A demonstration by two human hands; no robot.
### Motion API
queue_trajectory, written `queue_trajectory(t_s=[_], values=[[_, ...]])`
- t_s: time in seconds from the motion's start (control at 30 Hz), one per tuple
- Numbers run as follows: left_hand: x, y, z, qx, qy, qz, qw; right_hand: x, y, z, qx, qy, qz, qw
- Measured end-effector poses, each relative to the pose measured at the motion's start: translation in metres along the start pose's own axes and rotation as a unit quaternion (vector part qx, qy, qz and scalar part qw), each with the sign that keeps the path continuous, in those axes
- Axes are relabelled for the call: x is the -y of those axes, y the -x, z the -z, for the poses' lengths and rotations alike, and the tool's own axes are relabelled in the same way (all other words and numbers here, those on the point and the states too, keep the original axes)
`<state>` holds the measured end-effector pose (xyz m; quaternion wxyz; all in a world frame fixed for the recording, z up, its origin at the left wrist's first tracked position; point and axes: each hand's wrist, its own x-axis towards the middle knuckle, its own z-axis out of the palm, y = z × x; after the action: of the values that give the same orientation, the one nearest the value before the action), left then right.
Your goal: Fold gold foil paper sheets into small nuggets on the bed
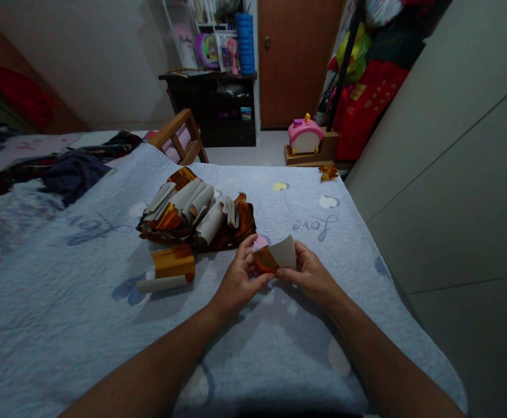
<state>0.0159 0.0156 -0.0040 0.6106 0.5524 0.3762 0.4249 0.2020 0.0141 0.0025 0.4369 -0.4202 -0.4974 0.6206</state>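
Observation:
Between my hands is a curled sheet (284, 253), white on one part and shiny amber on the other. My left hand (242, 273) pinches its amber end, thumb in front. The white end is gripped by my right hand (309, 271), with the thumb near the lower edge. To the left of my hands lies a curled amber film piece with a white backing roll (169, 267). Behind that sits a pile of white and amber curled sheets (196, 212), stacked in bundles.
A light blue quilt (105, 337) with hearts and lettering covers the bed under everything. Small amber pieces (328, 172) lie at its far right corner. Dark clothes (76, 171) are at the left. A pale cabinet (466, 174) stands along the right; a wooden chair (183, 136) is beyond the bed.

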Motion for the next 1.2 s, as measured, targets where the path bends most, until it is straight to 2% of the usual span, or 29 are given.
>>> queue_trajectory(t_s=[0.07, 0.2, 0.3, 0.4, 0.6, 0.7, 0.87, 0.93, 1.0, 1.03, 1.13, 1.2], values=[[-0.002, -0.002, -0.001, -0.001, 0.033, 0.023, 0.999, -0.003, -0.001, -0.001, 0.0, -0.018, -0.009, 1.0], [-0.003, -0.001, 0.0, -0.005, 0.037, 0.028, 0.999, -0.005, -0.003, 0.004, -0.012, -0.015, -0.006, 1.0], [0.0, 0.002, 0.004, 0.031, 0.017, 0.041, 0.999, -0.002, -0.003, 0.012, -0.059, -0.01, 0.012, 0.998], [0.002, 0.004, 0.008, 0.082, -0.034, 0.044, 0.995, 0.003, -0.001, 0.016, -0.09, 0.043, 0.026, 0.995], [-0.002, 0.003, 0.011, 0.154, -0.108, 0.031, 0.982, 0.011, 0.003, 0.011, -0.029, 0.167, 0.008, 0.986], [-0.002, 0.003, 0.009, 0.124, -0.086, 0.043, 0.988, 0.013, 0.004, 0.009, -0.02, 0.176, 0.001, 0.984], [-0.001, 0.003, 0.004, 0.035, -0.005, 0.057, 0.998, 0.01, 0.003, 0.008, -0.027, 0.113, -0.048, 0.992], [-0.002, 0.002, 0.004, 0.015, -0.01, 0.056, 0.998, 0.008, 0.004, 0.007, -0.025, 0.133, -0.055, 0.989], [-0.004, 0.001, 0.004, 0.015, -0.075, 0.048, 0.996, 0.007, 0.004, 0.006, -0.036, 0.221, -0.029, 0.974], [-0.005, 0.001, 0.005, 0.021, -0.126, 0.038, 0.991, 0.007, 0.004, 0.006, -0.043, 0.283, -0.009, 0.958], [-0.006, 0.001, 0.006, 0.033, -0.283, -0.009, 0.959, 0.003, 0.004, 0.006, -0.059, 0.441, 0.041, 0.895], [-0.005, 0.001, 0.007, 0.034, -0.35, -0.042, 0.935, -0.002, 0.003, 0.006, -0.063, 0.49, 0.055, 0.868]])
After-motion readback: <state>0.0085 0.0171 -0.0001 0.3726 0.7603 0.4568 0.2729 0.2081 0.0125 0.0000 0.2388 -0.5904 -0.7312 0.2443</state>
